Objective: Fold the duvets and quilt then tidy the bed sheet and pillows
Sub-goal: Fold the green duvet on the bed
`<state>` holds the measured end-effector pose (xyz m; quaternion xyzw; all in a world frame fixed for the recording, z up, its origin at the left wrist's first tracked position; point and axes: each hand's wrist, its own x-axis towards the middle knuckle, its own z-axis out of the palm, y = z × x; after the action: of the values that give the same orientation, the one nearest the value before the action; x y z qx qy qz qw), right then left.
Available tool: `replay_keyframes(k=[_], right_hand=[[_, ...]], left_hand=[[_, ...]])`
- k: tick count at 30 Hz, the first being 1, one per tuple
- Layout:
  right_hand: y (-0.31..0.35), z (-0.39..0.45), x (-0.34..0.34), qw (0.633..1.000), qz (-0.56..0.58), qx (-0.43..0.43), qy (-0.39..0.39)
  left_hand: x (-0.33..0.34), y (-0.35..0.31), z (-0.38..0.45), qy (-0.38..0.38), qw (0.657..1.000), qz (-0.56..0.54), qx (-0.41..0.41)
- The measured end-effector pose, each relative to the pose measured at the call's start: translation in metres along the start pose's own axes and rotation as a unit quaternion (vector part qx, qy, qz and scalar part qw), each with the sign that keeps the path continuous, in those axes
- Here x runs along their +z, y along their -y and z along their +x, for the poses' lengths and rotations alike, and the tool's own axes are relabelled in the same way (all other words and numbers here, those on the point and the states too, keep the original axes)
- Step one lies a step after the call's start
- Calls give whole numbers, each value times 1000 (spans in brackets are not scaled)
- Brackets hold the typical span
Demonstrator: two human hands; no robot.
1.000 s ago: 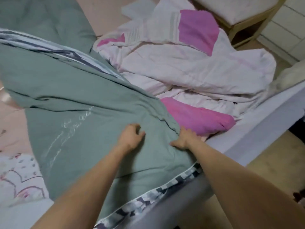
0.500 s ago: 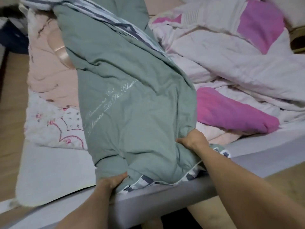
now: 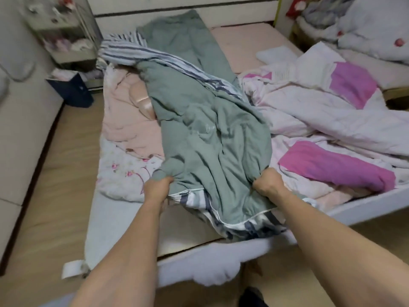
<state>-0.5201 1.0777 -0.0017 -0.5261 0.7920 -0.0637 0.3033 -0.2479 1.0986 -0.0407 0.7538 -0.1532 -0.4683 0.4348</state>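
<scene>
The left hand (image 3: 159,185) and right hand (image 3: 268,181) each grip a bunch of the green duvet (image 3: 205,129), which lies long and twisted down the bed (image 3: 115,222). A pull could drag the pink and white quilt (image 3: 321,120) beside it, or tip the duvet's striped end to the floor (image 3: 51,207).

**Covered, cropped and smeared**

The fingers of the left hand (image 3: 159,183) and the right hand (image 3: 266,180) are buried in bunched folds of the green duvet (image 3: 199,134), so the grip itself cannot be seen. The duvet covers the middle of the peach quilt (image 3: 124,120) and 1 side of the pink-and-white duvet (image 3: 321,116), which the right edge also crops. The shelf unit (image 3: 64,34) at top left is blurred; its contents cannot be told. Both forearms run off the bottom edge.
</scene>
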Motion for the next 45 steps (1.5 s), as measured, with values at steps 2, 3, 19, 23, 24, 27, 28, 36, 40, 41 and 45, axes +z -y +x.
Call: replay_keyframes(k=[2,3,19,23,24,27,28,36,40,41,45], right_hand=[[49,-26,-5,998,38,-47,-22],[69,-34,-11,995,60,-68,-38],[124,-85,80,991,-102,-82,37],[106,-83,109,934,-306,-179,43],[108,-81,115,916,-330,-219,65],[118,-71,136,845,-374,-349,153],[118,-66,144,814,-396,-383,186],[71,9,190,955,-268,-102,80],[56,48,195,995,43,55,70],[54,57,197,990,106,71,59],[63,69,186,993,118,-24,0]], left_hand=[[-54,-45,-11,-50,995,-47,65],[-70,-65,-16,-64,992,-49,94],[-292,4,20,-132,853,500,-76],[-267,41,33,-49,826,558,-53],[-256,40,29,-28,823,567,-31],[-224,38,24,57,771,632,46],[-212,40,27,94,745,657,69],[-96,69,65,251,647,698,176],[-24,74,69,277,706,641,120],[-9,76,71,279,713,633,113],[35,73,68,281,683,654,161]])
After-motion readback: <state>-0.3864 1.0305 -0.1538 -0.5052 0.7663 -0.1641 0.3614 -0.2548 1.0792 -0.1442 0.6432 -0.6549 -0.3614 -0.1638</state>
